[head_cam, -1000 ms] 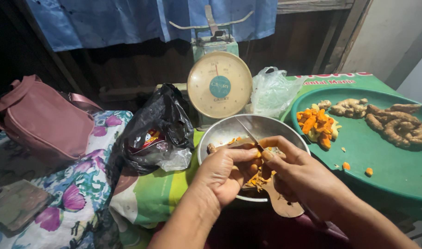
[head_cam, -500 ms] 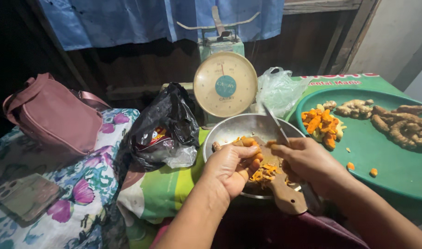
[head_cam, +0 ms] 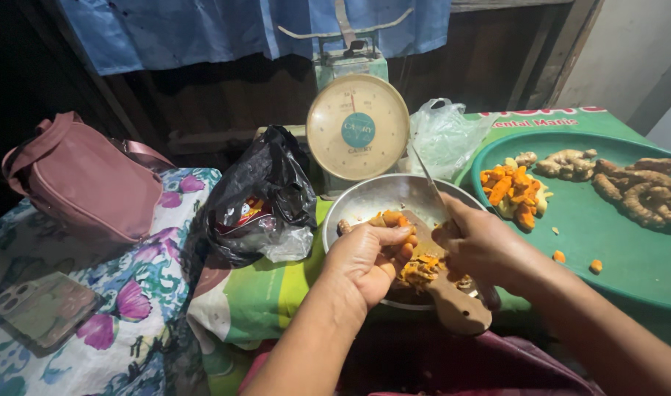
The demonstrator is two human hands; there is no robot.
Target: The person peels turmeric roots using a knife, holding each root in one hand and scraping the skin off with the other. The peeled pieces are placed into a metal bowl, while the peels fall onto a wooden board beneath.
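Two hands work over the steel bowl (head_cam: 365, 198). Left hand (head_cam: 368, 257) has its fingers closed around an orange turmeric root (head_cam: 391, 219) at the bowl's near side. Right hand (head_cam: 482, 246) grips a wooden-handled knife (head_cam: 453, 301), blade angled up over the bowl. Orange peelings (head_cam: 417, 270) lie between the hands. Beyond, right, a green tray (head_cam: 629, 257) carries cut pieces (head_cam: 513, 191) and whole roots (head_cam: 636, 187). Behind the bowl stands a dial scale (head_cam: 357, 128); left of it sits a black plastic bag (head_cam: 260, 198).

Dim, warm light from the right; left side shadowed, edges slightly warped.
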